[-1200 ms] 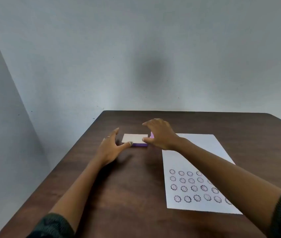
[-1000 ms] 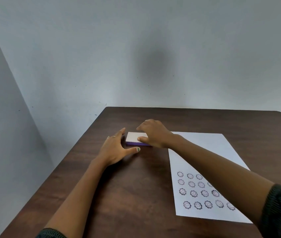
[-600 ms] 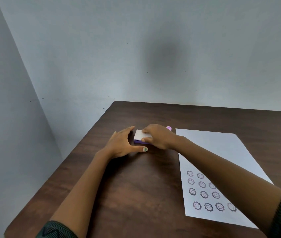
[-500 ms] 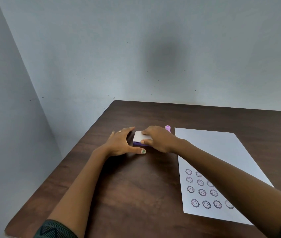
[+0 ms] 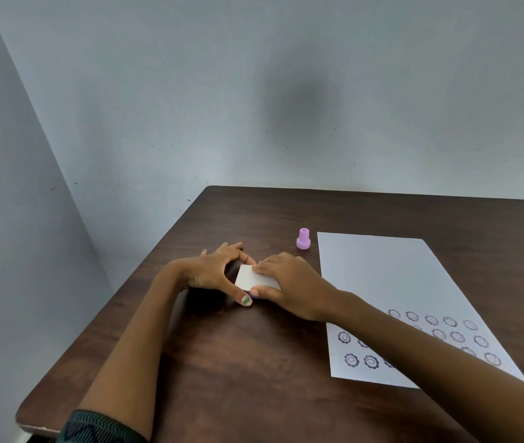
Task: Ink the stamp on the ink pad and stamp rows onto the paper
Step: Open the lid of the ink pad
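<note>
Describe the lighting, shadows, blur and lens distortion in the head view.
Head view: soft, even light with no glare; a dim round shadow smudge on the wall; a soft shadow on the table under the left hand; wide-angle lens slants the wall corner; the stamp is sharp, while the prints on the paper look slightly soft.

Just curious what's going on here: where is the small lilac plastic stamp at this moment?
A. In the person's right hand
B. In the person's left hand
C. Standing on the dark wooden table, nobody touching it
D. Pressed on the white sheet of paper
C: the small lilac plastic stamp stands alone on the dark wooden table, while the left hand and right hand hold the white-lidded ink pad.
</note>
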Demonstrator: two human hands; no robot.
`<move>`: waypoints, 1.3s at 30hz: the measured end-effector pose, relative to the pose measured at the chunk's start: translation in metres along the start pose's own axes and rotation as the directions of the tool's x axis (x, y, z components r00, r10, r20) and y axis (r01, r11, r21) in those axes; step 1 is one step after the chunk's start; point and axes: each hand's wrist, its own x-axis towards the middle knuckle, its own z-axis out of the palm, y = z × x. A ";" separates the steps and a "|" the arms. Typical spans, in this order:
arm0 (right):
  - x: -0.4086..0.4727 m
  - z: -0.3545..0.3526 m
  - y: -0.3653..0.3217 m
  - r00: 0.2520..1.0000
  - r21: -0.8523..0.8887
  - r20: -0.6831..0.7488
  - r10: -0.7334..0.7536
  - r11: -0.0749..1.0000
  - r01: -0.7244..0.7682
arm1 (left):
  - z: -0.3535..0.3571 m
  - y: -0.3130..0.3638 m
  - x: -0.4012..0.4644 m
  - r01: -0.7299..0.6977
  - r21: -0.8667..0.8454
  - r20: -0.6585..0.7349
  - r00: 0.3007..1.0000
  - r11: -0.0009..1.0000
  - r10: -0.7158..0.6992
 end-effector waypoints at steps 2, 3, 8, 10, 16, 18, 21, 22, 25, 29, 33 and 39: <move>-0.003 0.001 -0.002 1.000 -0.009 0.002 -0.015 1.000 0.015 | -0.001 0.001 -0.002 -0.005 0.023 0.015 1.000 1.000 0.004; -0.004 0.001 -0.002 1.000 -0.013 0.013 -0.021 1.000 0.021 | -0.001 0.002 -0.002 -0.006 0.031 0.022 1.000 1.000 0.005; -0.004 -0.008 0.002 0.994 0.154 0.106 -0.007 0.988 -0.009 | -0.002 0.006 -0.006 0.005 0.038 0.041 0.999 0.999 -0.007; -0.004 -0.013 0.006 0.992 0.218 0.129 0.009 0.975 -0.037 | -0.003 0.007 -0.007 0.014 0.041 0.042 0.999 0.999 -0.015; -0.003 -0.023 0.016 0.990 0.269 0.135 0.025 0.961 -0.061 | -0.006 0.009 -0.007 0.029 0.045 0.055 0.998 0.999 -0.031; -0.002 -0.024 0.018 0.993 0.294 0.121 0.017 0.954 -0.052 | -0.006 0.009 -0.006 0.030 0.041 0.056 0.998 0.999 -0.033; 0.000 -0.024 0.018 0.993 0.330 0.117 0.024 0.942 -0.062 | -0.005 0.007 -0.006 0.029 0.043 0.046 0.998 0.999 -0.031; 0.001 -0.025 0.019 0.991 0.337 0.125 0.036 0.938 -0.077 | -0.005 0.007 -0.006 0.028 0.040 0.043 0.999 0.999 -0.030; 0.002 -0.030 0.022 0.986 0.396 0.148 0.073 0.909 -0.127 | -0.005 0.008 -0.007 0.017 0.017 0.039 0.999 1.000 -0.017; 0.006 -0.036 0.024 0.991 0.412 0.085 0.102 0.902 -0.128 | -0.004 0.011 -0.007 0.066 0.045 0.049 0.996 0.997 -0.068; 0.014 -0.033 0.026 0.989 0.405 -0.009 0.146 0.905 -0.130 | -0.005 0.013 -0.007 0.024 0.020 0.072 0.997 1.000 -0.026; 0.021 -0.026 0.028 0.944 0.421 -0.165 0.285 0.886 -0.194 | -0.005 0.013 -0.007 0.029 0.007 0.071 0.997 1.000 -0.029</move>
